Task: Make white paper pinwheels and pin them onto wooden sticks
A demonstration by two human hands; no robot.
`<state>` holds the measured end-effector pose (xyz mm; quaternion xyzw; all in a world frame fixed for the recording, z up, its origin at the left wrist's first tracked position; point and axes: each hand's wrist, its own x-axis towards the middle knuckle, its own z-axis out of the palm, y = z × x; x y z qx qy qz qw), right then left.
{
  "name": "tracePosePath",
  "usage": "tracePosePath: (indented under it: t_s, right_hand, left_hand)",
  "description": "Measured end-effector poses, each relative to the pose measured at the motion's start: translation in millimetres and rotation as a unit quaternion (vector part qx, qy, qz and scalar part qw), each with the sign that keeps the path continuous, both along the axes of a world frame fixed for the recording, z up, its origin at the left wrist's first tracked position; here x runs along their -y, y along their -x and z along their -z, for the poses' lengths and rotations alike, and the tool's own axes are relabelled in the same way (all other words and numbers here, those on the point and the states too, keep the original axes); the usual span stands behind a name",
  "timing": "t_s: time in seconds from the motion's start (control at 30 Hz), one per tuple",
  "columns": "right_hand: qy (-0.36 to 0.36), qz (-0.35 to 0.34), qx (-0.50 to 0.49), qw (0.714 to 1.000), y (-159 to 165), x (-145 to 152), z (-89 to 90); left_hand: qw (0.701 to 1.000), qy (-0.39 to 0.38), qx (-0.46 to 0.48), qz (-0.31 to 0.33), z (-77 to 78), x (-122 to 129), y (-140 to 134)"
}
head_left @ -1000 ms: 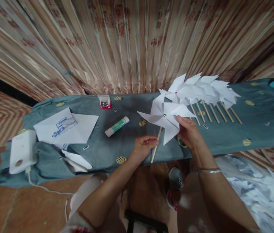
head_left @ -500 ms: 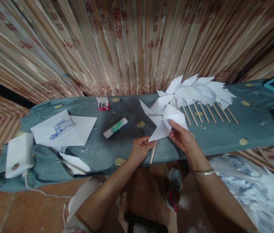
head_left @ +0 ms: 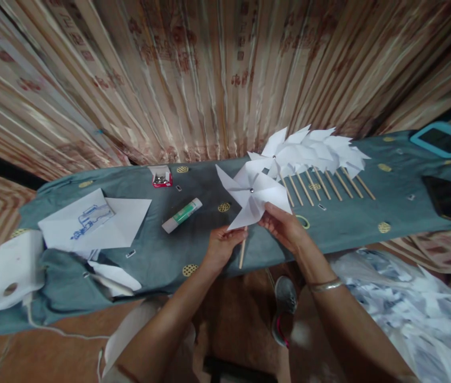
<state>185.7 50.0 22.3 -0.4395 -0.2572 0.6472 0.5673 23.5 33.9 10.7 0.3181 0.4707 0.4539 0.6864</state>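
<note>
A white paper pinwheel [head_left: 254, 187] with a silver pin at its centre is held over the table's front half. Its thin wooden stick points down toward me. My left hand [head_left: 222, 246] is closed at the top of the stick, by the lower left blade. The fingers of my right hand [head_left: 283, 226] pinch the pinwheel's lower right blade, thumb on top. Just beyond, a row of finished-looking pinwheels [head_left: 321, 151] lies overlapped, their wooden sticks [head_left: 325, 183] side by side toward me.
On the green cloth [head_left: 193, 250] lie a glue stick [head_left: 182, 215], a small red box of pins [head_left: 161, 178], paper sheets [head_left: 130, 218] and a white device [head_left: 18, 271] with a cable. To the right are a black phone [head_left: 447, 199], a blue-framed tablet [head_left: 444, 139] and a bag of paper scraps [head_left: 404, 314].
The view has shifted to the right, so the table's things appear further left. Both hands keep their hold on the pinwheel, which stays in nearly the same pose.
</note>
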Motion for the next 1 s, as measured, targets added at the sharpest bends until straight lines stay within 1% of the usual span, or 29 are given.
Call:
tracePosePath:
  t_s: [0.17, 0.3, 0.5, 0.73, 1.0]
  right_hand:
    - [-0.002, -0.009, 0.010, 1.000, -6.2, 1.0, -4.9]
    - [-0.003, -0.011, 0.040, 0.999, -10.5, 0.2, -10.9]
    - [-0.007, 0.021, 0.087, 0.996, -12.9, -4.1, -10.8]
    - [-0.032, 0.058, 0.150, 0.986, -13.1, -2.3, -14.8]
    - [-0.031, 0.098, 0.173, 0.979, -17.4, -2.0, -17.7]
  left_hand:
    - [1.000, -0.014, -0.016, -0.009, -4.4, -0.3, 3.5]
    - [0.999, -0.018, -0.030, -0.013, -5.5, -0.7, 5.2]
    - [0.999, -0.014, -0.034, -0.012, -5.0, 0.7, 6.7]
    - [0.999, 0.000, -0.032, 0.006, -9.9, 8.5, 8.7]
    - [0.999, 0.002, -0.027, 0.028, -9.0, 18.3, 8.8]
